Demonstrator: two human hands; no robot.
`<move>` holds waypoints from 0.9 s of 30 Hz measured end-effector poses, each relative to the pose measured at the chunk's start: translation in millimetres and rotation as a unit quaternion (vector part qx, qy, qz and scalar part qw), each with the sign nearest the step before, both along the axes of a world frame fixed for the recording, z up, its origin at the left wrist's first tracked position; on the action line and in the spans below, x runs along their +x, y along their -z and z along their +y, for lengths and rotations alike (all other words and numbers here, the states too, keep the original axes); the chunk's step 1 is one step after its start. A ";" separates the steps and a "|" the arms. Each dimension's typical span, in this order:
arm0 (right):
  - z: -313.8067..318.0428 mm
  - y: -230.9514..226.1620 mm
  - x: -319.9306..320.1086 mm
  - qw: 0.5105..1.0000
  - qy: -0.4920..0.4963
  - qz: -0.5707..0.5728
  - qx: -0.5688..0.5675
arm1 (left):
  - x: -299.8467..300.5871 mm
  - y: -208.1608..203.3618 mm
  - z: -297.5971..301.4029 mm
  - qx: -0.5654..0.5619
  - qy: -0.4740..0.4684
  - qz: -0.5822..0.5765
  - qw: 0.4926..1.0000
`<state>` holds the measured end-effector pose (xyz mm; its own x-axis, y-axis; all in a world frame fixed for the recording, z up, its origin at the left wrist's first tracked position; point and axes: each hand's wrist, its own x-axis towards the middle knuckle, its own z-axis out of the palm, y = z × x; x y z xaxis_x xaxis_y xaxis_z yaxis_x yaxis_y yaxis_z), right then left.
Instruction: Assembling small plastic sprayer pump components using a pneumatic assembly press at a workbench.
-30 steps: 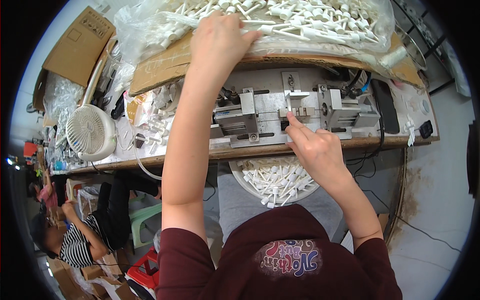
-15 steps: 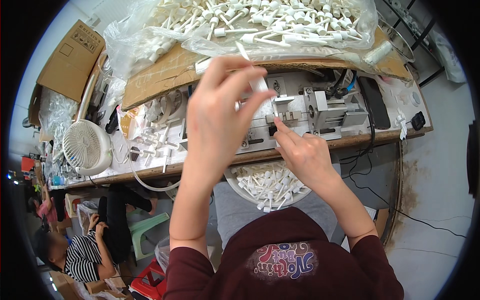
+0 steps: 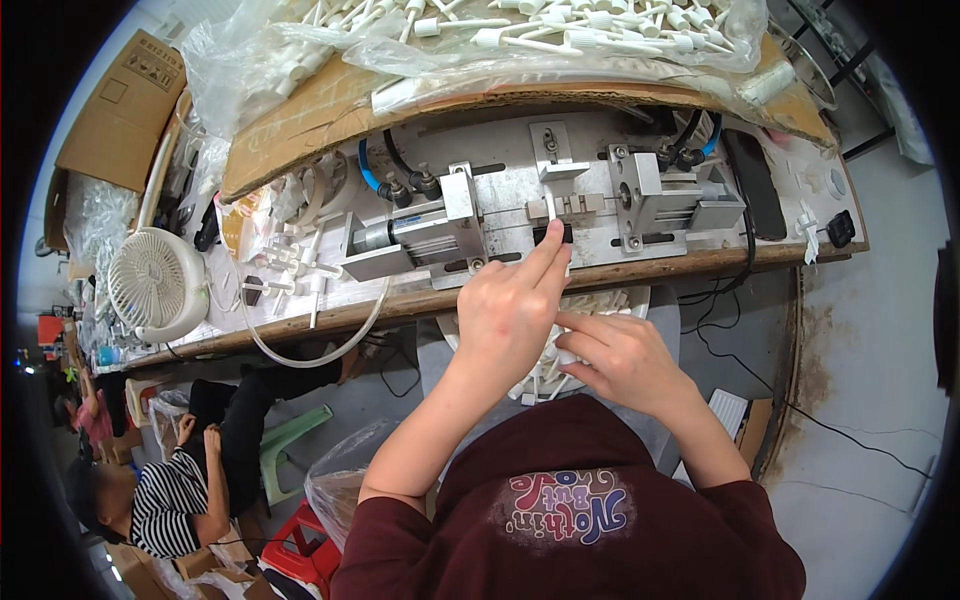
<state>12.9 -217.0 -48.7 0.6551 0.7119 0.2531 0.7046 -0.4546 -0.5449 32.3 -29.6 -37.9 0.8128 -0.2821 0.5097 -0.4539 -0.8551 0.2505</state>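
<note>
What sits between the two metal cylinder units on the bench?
In the head view: a small notched block, a white stick across it, a metal bracket behind, and, at the stick's near end, fingertips of the left hand.

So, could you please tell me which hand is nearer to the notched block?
Left: the left hand is close in front of the block; the right hand is farther back and to the right.
</note>
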 end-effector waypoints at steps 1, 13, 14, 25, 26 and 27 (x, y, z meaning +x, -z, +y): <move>-0.7 4.8 -1.6 1.000 -0.007 0.015 -0.008 | 2.4 -2.3 -0.9 0.012 -0.012 0.002 1.000; -1.2 35.1 -7.2 0.986 -0.031 0.058 -0.152 | 10.9 -4.2 -1.9 -0.002 -0.001 0.027 1.000; -4.0 30.3 -5.1 0.989 -0.031 0.051 -0.135 | 10.3 -4.8 -1.9 0.000 -0.003 0.030 1.000; -4.8 -101.6 91.1 0.953 0.173 -0.110 0.224 | 0.6 -7.4 -3.1 -0.058 0.009 0.044 0.997; -4.1 -111.0 107.1 0.950 0.182 -0.152 0.202 | -4.3 -10.2 -3.0 -0.059 0.012 0.056 0.997; -4.1 -119.7 123.5 0.946 0.190 -0.193 0.180 | -9.3 -11.4 -2.4 -0.058 0.015 0.069 0.996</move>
